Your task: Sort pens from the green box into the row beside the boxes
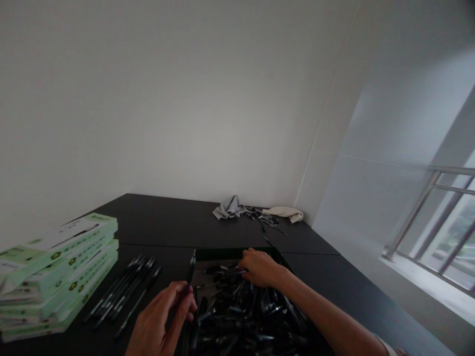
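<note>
My left hand (163,316) is closed around a slim black pen (192,269), which stands nearly upright with its pale tip at the top. Just right of it lies a dark box (237,253) heaped with black pens and pen parts (241,316). Reaching into the far side of this box, my right hand (261,267) has its fingers curled down among the pieces. What they pinch is mostly hidden; a thin piece shows at the fingertips. Left of my left hand, several black pens (122,291) lie side by side on the black table.
Green and white boxes (63,272) are stacked at the left. Farther back on the black table (163,222) are a grey cloth (229,207), loose pen parts (263,217) and a cream cloth (285,212). A wall rises behind; a metal railing (411,217) and window are at right.
</note>
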Action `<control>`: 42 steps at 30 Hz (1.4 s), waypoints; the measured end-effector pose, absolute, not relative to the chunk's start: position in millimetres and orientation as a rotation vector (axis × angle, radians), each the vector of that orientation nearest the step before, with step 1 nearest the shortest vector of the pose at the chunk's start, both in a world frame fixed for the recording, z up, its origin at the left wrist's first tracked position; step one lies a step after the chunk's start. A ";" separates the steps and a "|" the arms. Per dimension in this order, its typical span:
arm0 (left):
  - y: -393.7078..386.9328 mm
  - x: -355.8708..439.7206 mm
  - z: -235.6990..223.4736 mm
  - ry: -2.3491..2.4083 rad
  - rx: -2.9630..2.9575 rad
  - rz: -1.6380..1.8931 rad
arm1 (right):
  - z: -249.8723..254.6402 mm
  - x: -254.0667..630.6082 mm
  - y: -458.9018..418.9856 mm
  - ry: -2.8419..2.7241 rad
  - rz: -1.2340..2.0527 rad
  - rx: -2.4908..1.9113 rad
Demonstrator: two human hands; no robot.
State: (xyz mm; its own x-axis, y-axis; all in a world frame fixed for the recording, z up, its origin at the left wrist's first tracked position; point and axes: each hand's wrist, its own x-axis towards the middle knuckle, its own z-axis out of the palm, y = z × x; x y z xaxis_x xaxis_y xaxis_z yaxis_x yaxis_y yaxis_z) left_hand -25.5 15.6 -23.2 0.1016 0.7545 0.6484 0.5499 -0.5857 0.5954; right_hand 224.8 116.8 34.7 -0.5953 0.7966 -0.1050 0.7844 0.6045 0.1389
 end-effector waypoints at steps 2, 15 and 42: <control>15.1 -24.9 -21.8 1.310 2.171 1.501 | 38.4 220.6 121.3 2.684 0.077 1.234; 13.1 -20.4 -18.2 1.299 2.190 1.483 | -9.5 129.0 135.6 2.739 0.110 1.255; 13.5 -19.1 -19.2 1.200 2.228 1.431 | -2.8 144.2 128.6 2.920 0.130 1.188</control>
